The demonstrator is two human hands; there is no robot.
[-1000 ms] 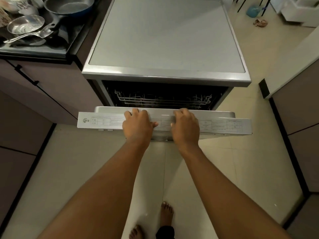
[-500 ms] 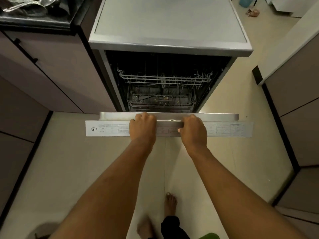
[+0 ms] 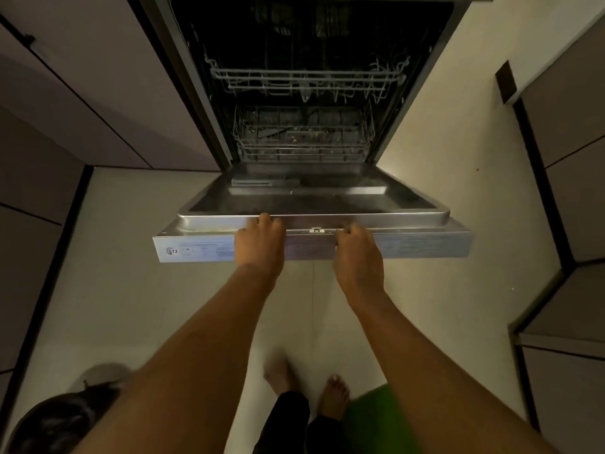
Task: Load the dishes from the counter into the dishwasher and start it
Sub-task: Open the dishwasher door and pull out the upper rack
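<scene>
Pale floor (image 3: 131, 273) spreads out beneath both hands. The left cabinets (image 3: 98, 93) stand well off to the left of the fingers, and the right cabinets (image 3: 573, 158) well off to the other side. Straight ahead of the fingers the dishwasher (image 3: 327, 34) gapes open, its tub dark inside. Its door (image 3: 311, 198) is swung down close to level, steel inner face up, free edge nearest the person. Beyond the fingers, deep in the tub, sits the wire upper rack (image 3: 304, 77). Below it, nearer the hinge, is the lower rack (image 3: 304, 142) (what lies in either one I can't make out in this gloom). The left hand (image 3: 260, 247) grips the door's free edge left of centre, its fingers (image 3: 265, 221) curled over the top lip. The right hand (image 3: 358, 260) grasps the same edge just beside it, fingers (image 3: 355, 229) hooked over likewise. A printed strip (image 3: 196, 250) runs along the edge face, left of the left fingers. Between the two sets of fingers sits the small white latch (image 3: 316, 230).
</scene>
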